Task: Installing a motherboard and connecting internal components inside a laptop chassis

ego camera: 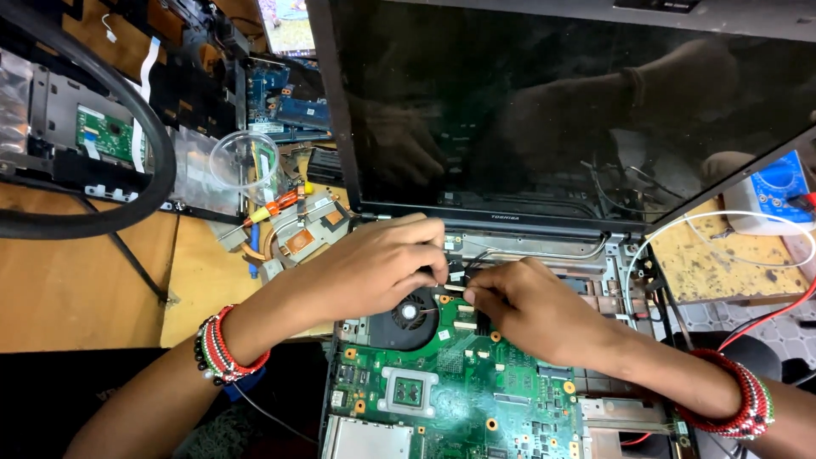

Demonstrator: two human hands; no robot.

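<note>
Fingers [438, 274] of both hands cover the small part pinched between them. Green motherboard [459, 382] cut off at bottom edge. Fan [406, 320] partly hidden under left hand [374, 268].

Thin black cable [473, 258], above green motherboard [459, 382]

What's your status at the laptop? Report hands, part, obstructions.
Left hand and right hand both pinching at a thin black cable near the hinge. Green motherboard exposed, fan partly under left hand. Open screen close behind.
</note>
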